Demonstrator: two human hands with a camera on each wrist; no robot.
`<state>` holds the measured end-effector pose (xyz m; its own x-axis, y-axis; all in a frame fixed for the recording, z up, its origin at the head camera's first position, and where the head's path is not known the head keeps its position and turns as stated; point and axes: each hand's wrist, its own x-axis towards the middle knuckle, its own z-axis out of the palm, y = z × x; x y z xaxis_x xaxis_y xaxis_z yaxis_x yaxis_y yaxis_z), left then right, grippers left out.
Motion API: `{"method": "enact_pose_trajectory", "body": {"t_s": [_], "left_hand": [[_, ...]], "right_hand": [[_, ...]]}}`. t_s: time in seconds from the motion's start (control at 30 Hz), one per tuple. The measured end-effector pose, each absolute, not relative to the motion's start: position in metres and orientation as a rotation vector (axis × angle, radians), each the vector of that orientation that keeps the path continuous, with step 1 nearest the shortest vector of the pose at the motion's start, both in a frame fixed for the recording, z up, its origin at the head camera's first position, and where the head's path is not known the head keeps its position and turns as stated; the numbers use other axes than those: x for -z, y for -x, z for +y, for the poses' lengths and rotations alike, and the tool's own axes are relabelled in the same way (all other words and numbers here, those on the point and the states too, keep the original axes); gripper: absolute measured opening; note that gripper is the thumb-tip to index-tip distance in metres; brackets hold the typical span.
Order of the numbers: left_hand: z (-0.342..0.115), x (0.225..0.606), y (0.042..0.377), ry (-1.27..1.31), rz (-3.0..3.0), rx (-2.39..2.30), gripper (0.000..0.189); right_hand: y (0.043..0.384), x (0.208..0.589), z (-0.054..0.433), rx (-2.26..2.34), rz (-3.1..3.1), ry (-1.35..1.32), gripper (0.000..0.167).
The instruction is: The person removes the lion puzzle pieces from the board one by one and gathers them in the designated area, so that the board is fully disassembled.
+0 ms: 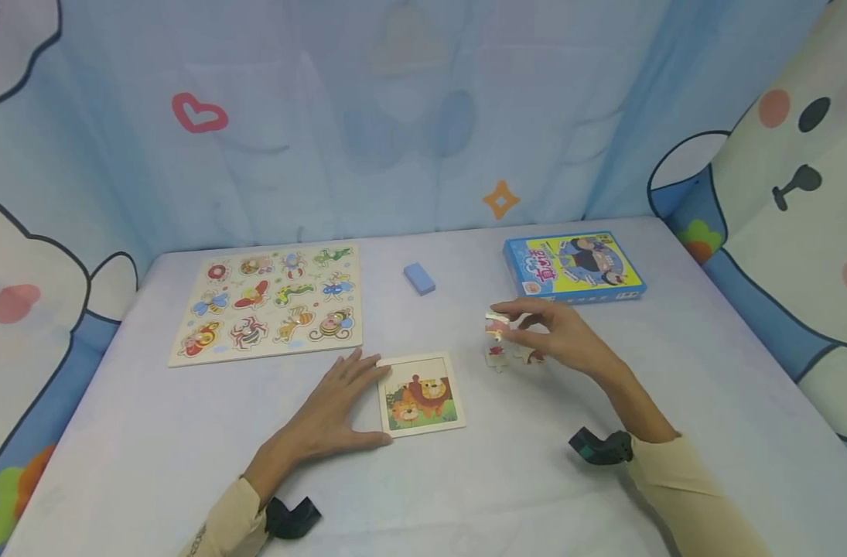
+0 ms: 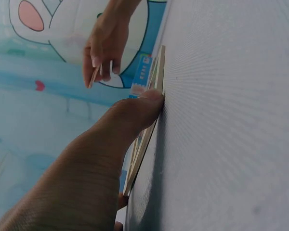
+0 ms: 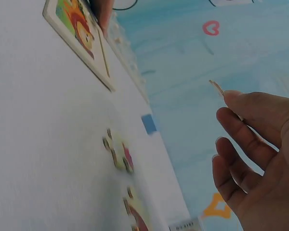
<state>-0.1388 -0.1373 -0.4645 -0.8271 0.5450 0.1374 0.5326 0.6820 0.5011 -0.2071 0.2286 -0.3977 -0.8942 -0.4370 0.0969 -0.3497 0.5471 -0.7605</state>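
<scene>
Here's the left hand [image 1: 336,414], spread wide along the left side of a small lion puzzle tray [image 1: 416,369], thumb at its near left corner, fingertips up at the far left one, touching rather than curled round it. The tray sits near the middle of the table [image 1: 151,456], lions facing up, with a bare strip along its far side.

Over to the right, the right hand [image 1: 565,333], well apart from the left, pinches one puzzle piece [image 1: 496,326] between thumb and fingers! The left wrist view shows it held up in the air, and from the right wrist it's seen nearly edge-on. Just below lie two loose pieces [image 1: 496,355], side by side on the table, right of the tray.

Far left, a board of insect pictures [image 1: 224,319] lies flat; far right, a blue and yellow box [image 1: 576,263] lies just beyond the right hand. Between those two, a little blue block [image 1: 419,278]. And behind it all, a pale blue curtain [image 1: 409,178].
</scene>
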Motion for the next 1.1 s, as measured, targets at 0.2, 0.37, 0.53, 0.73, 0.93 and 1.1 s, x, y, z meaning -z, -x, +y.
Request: {"method": "enact_pose_trajectory", "body": {"t_s": [0.2,0.37,0.53,0.73,0.93,1.1], "left_hand": [[-0.137,0.462,0.138,-0.894,2.853,-0.841,0.091],[-0.137,0.461,0.138,-0.876,2.844,-0.827,0.091],[-0.137,0.462,0.139,-0.880,2.843,-0.836,0.091],[-0.137,0.464,0.140,-0.878,2.847,-0.833,0.091],[-0.137,0.464,0.140,-0.876,2.849,-0.828,0.092],[-0.137,0.463,0.140,-0.878,2.853,-0.822,0.092]], "right_hand": [[0.205,0.399,0.280,1.189,2.794,0.600,0.038],[0.203,0.407,0.308,1.078,2.797,0.523,0.040],[0.200,0.416,0.319,1.014,2.768,0.475,0.041],[0.201,0.424,0.322,0.972,2.738,0.514,0.040],[0.204,0.427,0.325,0.913,2.720,0.547,0.040],[0.206,0.428,0.327,0.859,2.734,0.564,0.040]]}}
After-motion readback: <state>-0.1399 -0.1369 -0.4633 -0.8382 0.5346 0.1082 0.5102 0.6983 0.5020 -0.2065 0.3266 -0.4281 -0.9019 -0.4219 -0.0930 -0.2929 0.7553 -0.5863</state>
